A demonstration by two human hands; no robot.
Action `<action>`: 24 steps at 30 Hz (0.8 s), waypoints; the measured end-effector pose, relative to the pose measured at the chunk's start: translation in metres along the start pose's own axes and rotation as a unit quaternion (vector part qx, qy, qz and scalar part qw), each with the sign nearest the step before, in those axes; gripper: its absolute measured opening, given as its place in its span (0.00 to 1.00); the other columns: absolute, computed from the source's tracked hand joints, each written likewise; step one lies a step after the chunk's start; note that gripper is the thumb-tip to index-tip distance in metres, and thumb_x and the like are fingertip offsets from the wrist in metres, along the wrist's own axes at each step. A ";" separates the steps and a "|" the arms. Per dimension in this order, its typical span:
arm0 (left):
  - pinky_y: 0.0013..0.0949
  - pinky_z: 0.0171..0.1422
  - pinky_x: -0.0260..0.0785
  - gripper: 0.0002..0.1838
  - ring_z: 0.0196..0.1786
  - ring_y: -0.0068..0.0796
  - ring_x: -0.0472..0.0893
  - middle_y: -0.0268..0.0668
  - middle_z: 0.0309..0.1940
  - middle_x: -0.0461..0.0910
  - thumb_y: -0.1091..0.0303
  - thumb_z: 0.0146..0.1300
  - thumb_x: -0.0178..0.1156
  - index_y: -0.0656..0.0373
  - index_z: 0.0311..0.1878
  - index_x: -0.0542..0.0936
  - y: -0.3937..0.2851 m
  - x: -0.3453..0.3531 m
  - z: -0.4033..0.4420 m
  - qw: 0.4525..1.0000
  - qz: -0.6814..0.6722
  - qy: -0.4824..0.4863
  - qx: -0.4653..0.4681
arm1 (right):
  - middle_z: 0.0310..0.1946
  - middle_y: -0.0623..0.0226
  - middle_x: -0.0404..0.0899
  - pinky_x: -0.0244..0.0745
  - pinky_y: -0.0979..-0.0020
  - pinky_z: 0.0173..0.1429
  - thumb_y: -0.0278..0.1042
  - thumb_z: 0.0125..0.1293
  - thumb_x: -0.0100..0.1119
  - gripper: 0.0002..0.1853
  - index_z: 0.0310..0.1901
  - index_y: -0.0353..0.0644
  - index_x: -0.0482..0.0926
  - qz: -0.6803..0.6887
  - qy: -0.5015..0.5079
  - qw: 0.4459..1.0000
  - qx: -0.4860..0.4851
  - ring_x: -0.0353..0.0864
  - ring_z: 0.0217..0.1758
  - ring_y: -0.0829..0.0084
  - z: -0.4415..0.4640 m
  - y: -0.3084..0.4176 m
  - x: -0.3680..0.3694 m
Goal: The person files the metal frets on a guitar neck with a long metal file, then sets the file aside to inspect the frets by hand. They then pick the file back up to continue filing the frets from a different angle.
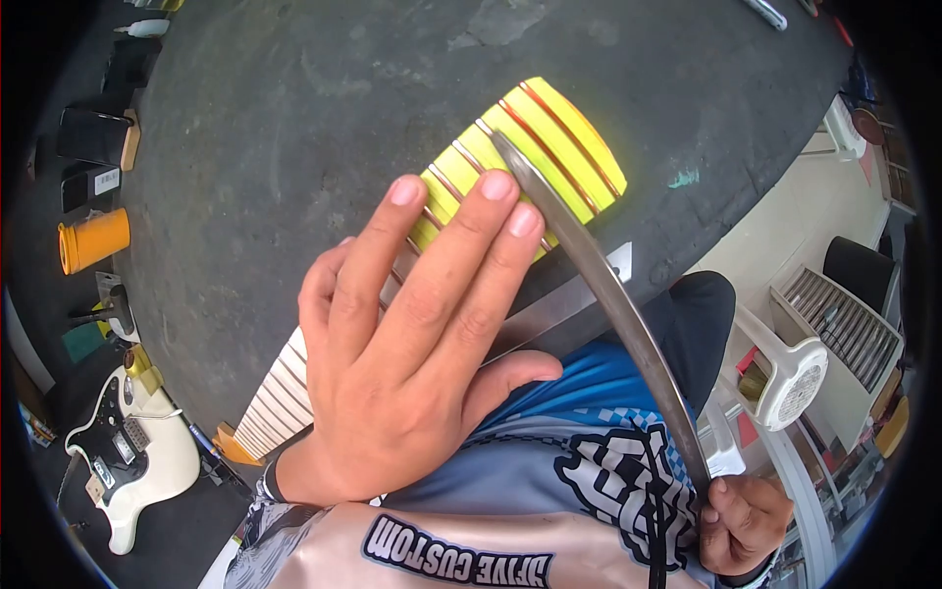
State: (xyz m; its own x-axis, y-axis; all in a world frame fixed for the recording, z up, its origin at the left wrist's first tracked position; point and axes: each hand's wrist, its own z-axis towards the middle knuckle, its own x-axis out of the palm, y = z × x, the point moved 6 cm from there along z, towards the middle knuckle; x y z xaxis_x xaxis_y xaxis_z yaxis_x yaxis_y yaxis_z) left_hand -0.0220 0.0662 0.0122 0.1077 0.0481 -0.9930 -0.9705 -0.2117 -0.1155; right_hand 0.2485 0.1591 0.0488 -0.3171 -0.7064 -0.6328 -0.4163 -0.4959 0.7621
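My left hand (422,314) lies flat with fingers stretched out over a fretted guitar fingerboard (564,123), which slants across the dark tabletop. Bright yellow covers its upper right end; the lower left end is white with closely spaced metal frets, and my palm hides the middle. At the lower right, my right hand (741,525) is closed around one end of a long grey metal file (628,319). The file's far end rests across the yellow part, beside my left fingertips. A flat metal strip with a hole (564,319) shows partly under my left hand and the file.
Along the left edge are a white and black electric guitar body (157,461), an orange container (95,241) and a black phone-like object (93,134). A white plastic stool (790,383) and a slatted rack (834,314) stand beyond the dark table (294,128) to the right.
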 end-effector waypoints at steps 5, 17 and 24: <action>0.46 0.76 0.60 0.45 0.74 0.53 0.70 0.45 0.69 0.76 0.32 0.62 0.60 0.63 0.69 0.76 0.001 0.000 0.000 1.000 -0.005 -0.004 -0.002 | 0.23 0.60 0.81 0.75 0.72 0.31 0.18 0.59 0.59 0.25 0.60 0.37 0.83 0.040 -0.002 0.999 -0.004 0.79 0.21 0.68 0.061 0.017 0.014; 0.45 0.76 0.60 0.44 0.74 0.52 0.70 0.45 0.69 0.76 0.33 0.62 0.61 0.63 0.69 0.76 0.001 -0.002 0.000 1.000 -0.005 -0.003 -0.003 | 0.25 0.60 0.82 0.73 0.73 0.29 0.17 0.56 0.57 0.28 0.61 0.41 0.83 0.003 -0.002 1.000 -0.025 0.80 0.22 0.69 0.030 0.004 0.011; 0.46 0.76 0.60 0.45 0.74 0.52 0.70 0.46 0.68 0.76 0.33 0.61 0.61 0.63 0.69 0.76 0.000 -0.001 -0.001 1.000 -0.002 0.000 -0.001 | 0.24 0.63 0.80 0.73 0.72 0.29 0.20 0.57 0.58 0.26 0.59 0.42 0.84 -0.007 0.000 1.000 0.003 0.77 0.19 0.70 0.015 0.011 0.000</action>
State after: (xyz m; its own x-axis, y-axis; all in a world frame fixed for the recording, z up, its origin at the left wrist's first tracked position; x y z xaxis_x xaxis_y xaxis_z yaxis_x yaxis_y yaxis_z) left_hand -0.0221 0.0651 0.0131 0.1119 0.0485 -0.9925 -0.9696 -0.2132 -0.1198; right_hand 0.2314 0.1609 0.0548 -0.3105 -0.6992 -0.6440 -0.4254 -0.5036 0.7519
